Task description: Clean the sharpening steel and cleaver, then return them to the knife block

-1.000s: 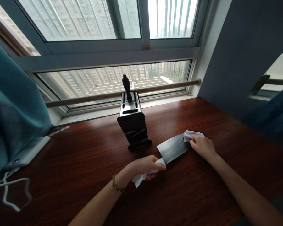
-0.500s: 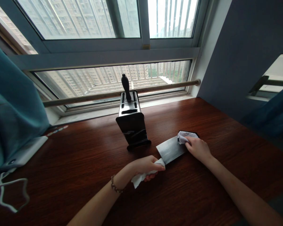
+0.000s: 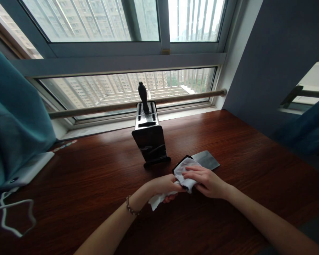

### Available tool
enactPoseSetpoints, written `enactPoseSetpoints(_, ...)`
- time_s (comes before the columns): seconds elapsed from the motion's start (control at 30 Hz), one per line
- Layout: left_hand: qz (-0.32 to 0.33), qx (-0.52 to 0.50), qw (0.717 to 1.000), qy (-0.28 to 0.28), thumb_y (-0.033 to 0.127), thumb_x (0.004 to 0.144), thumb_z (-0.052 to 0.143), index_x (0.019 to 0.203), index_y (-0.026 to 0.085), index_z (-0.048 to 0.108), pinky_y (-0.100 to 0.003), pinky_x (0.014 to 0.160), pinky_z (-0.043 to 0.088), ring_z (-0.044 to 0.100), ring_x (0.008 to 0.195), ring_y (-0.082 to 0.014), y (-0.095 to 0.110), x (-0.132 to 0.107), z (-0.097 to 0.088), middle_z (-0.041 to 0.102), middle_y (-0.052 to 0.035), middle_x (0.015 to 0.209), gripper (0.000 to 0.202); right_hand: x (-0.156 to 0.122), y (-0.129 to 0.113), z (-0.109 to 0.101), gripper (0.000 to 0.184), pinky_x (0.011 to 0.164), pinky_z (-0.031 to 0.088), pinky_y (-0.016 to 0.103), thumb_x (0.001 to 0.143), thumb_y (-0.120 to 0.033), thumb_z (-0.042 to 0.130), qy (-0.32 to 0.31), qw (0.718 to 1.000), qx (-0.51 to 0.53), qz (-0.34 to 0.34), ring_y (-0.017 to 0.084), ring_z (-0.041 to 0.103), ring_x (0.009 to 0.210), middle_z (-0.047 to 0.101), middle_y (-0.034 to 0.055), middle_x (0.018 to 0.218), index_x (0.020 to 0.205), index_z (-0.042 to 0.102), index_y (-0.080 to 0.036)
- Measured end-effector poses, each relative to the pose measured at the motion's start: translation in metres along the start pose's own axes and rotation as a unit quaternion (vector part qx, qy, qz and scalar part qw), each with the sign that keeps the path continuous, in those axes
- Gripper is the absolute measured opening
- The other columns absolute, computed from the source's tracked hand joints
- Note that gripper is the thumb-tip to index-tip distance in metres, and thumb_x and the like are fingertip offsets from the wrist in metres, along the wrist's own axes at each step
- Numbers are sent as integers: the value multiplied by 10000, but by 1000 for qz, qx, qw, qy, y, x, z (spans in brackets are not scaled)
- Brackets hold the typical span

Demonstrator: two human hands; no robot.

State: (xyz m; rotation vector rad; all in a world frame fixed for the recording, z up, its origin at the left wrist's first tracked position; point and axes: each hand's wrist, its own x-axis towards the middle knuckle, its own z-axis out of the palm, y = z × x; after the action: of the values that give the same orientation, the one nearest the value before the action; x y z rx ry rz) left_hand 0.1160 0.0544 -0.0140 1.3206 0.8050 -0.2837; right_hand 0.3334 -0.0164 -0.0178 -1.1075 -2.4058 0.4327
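The left hand (image 3: 163, 185) is closed around a tissue (image 3: 156, 202) at the cleaver's (image 3: 206, 160) near end, the handle hidden; the right hand (image 3: 206, 181) has its fingers folded over a cloth (image 3: 185, 173), holding it across the blade beside the left. The blade's end shows past the cloth, well apart from the counter's (image 3: 101, 177) right edge. Whether the blade touches the counter, I cannot tell. The block (image 3: 150, 145) stands upright just beyond the hands, between them and the far edge along the window. The cable (image 3: 18, 202) lies at the left edge, well apart from both hands.
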Motion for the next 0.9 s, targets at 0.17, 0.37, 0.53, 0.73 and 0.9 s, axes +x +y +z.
enactPoseSetpoints(0.17, -2, 28, 1000, 9, 442, 697, 605, 757, 175, 491, -184, 305, 342, 414, 354, -76, 0, 0, 2, 465, 52, 470, 296, 6, 0, 8, 528, 1090, 283, 372, 782, -163, 432, -14, 998, -31, 46, 171, 311, 1321, 462, 46, 1364, 1310, 418, -181)
enactPoseSetpoints(0.37, -4, 19, 1000, -2, 493, 661, 629, 713, 172, 462, -184, 312, 339, 415, 354, -73, 1, -1, 1, 470, 45, 474, 366, 0, 20, 5, 490, 1072, 309, 368, 799, -172, 379, 35, 970, -120, 208, 204, 372, 1286, 500, 73, 1329, 1280, 461, -134)
enactPoseSetpoints(0.53, -17, 11, 1000, -1, 497, 659, 639, 737, 176, 468, -185, 317, 335, 414, 357, -74, 0, 0, 0, 478, 40, 486, 372, -9, 38, -5, 462, 977, 405, 382, 804, -179, 345, 55, 924, -181, 332, 234, 454, 1219, 541, 137, 1267, 1234, 493, -97)
enactPoseSetpoints(0.73, -17, 10, 1000, -6, 508, 654, 646, 734, 176, 471, -185, 301, 332, 409, 350, -75, -2, 1, -1, 473, 42, 478, 383, -13, 42, -16, 362, 732, 485, 375, 827, -247, 318, 58, 881, -230, 409, 258, 595, 997, 608, 120, 1132, 1103, 539, -169)
enactPoseSetpoints(0.9, -17, 14, 1000, 0, 512, 655, 644, 726, 177, 468, -185, 305, 337, 405, 347, -72, -1, 1, 0, 476, 42, 478, 385, -13, 40, -19, 308, 641, 446, 335, 835, -263, 307, 63, 871, -257, 415, 236, 619, 888, 635, 94, 1027, 1016, 546, -193)
